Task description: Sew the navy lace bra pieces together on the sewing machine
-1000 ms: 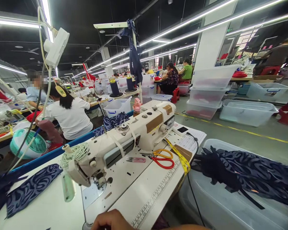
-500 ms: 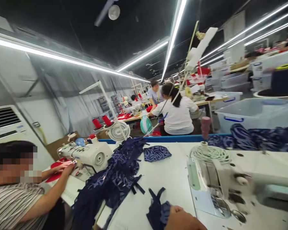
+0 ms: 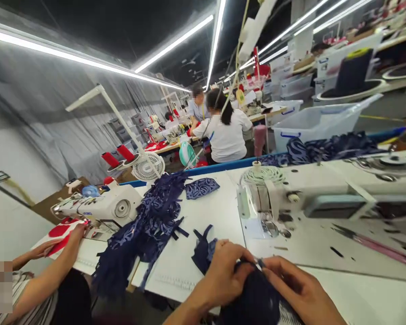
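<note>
Close to the table's front edge, my left hand (image 3: 227, 271) pinches a dark navy piece of fabric (image 3: 252, 300). My right hand (image 3: 292, 282) pinches the same piece by its upper edge, fingertips close to the left ones. The lower part of this fabric hangs toward me, out of frame. Just beyond my left hand lies another navy piece with straps and a patterned face (image 3: 203, 248), partly covered by that hand. A white sewing machine (image 3: 291, 187) stands beyond my right hand.
Heaped navy patterned fabric (image 3: 159, 207) spills over the table's left side, near a flat patterned piece (image 3: 202, 188). A pink-handled pointed tool (image 3: 375, 246) lies at right. At left, a co-worker's arm (image 3: 50, 275) reaches to another sewing machine (image 3: 101, 205) with red fabric.
The view has swung right and down. My right hand has come into sight. Both hands now hold the navy fabric, which was not visible between them before.
</note>
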The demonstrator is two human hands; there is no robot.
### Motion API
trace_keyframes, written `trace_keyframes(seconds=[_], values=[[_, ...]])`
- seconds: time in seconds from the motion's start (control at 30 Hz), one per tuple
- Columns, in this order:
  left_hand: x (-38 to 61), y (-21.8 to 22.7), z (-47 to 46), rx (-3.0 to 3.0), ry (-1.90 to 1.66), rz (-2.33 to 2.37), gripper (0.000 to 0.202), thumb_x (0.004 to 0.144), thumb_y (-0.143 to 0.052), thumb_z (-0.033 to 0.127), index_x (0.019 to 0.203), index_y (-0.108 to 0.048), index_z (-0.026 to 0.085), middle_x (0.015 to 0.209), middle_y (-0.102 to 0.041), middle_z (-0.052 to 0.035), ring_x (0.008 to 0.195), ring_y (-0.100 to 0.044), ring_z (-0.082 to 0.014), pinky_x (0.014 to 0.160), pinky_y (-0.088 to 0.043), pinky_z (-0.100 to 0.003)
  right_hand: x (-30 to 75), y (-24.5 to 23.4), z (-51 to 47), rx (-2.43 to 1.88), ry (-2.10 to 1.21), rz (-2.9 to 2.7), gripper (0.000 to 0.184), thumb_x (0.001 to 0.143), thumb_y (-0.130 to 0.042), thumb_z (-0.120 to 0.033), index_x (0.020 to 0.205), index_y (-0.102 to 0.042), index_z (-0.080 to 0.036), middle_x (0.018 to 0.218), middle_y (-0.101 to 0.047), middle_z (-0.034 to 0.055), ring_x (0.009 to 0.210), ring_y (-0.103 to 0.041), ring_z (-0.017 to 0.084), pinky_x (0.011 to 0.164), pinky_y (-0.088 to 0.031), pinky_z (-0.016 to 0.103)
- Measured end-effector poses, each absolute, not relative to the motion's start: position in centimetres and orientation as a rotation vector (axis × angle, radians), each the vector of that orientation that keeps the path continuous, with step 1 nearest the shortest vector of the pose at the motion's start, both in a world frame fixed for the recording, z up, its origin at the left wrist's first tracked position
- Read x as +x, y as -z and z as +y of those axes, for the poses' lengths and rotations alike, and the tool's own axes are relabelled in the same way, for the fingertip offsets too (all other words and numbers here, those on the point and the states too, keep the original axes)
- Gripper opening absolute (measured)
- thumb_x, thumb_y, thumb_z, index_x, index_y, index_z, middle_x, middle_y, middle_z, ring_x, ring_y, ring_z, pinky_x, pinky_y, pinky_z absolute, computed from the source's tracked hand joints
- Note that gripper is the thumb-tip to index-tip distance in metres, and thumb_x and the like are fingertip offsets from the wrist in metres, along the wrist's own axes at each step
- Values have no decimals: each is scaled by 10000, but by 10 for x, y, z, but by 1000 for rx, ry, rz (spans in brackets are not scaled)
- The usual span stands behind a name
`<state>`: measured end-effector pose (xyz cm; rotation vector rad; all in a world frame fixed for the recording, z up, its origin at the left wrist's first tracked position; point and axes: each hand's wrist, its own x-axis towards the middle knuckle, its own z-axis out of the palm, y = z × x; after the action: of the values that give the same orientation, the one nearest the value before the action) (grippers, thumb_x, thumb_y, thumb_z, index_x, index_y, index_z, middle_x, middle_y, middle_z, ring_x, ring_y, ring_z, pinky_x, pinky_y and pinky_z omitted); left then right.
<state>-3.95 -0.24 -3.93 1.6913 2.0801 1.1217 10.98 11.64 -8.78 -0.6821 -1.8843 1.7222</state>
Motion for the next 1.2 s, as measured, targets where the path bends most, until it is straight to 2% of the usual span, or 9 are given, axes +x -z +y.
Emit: trace_keyframes(seconds=[0.17,0.33,0.6,0.87,1.2], values=[[-39,35,-2,1677,-1101,2027,104,911,-589,157,948,-653,229,939,-717,-6,944,-642,-190,1161,-310,-501,112,83,115,-723,-1722,-1912,465,783,-629,-677,849,-706,-223,755,-630,29,659,-525,174,602,-427,293],[-37,30,-4,1661,-1088,2032,91,916,-613,182,964,-662,242,948,-728,12,942,-662,-175,1198,-265,-489,111,94,114,-646,-1685,-1886,416,838,-619,-624,836,-702,-216,730,-616,16,670,-516,162,603,-408,275],[-34,27,0,1612,-1057,2026,48,905,-616,218,928,-657,230,918,-713,15,901,-660,-172,1192,-249,-529,112,94,113,-621,-1707,-1847,354,850,-645,-568,854,-705,-219,757,-637,20,674,-537,158,616,-430,276],[-34,31,1,1575,-1058,2012,37,903,-616,249,918,-647,237,922,-705,19,897,-643,-172,1203,-208,-537,116,79,111,-673,-1654,-1857,333,800,-671,-547,819,-721,-218,739,-661,21,657,-572,168,600,-465,273],[-35,30,1,1582,-1067,1989,46,903,-606,266,916,-640,238,916,-695,22,891,-643,-171,1197,-208,-537,115,82,114,-659,-1587,-1896,289,811,-643,-511,824,-732,-236,779,-689,29,698,-610,188,630,-487,283]])
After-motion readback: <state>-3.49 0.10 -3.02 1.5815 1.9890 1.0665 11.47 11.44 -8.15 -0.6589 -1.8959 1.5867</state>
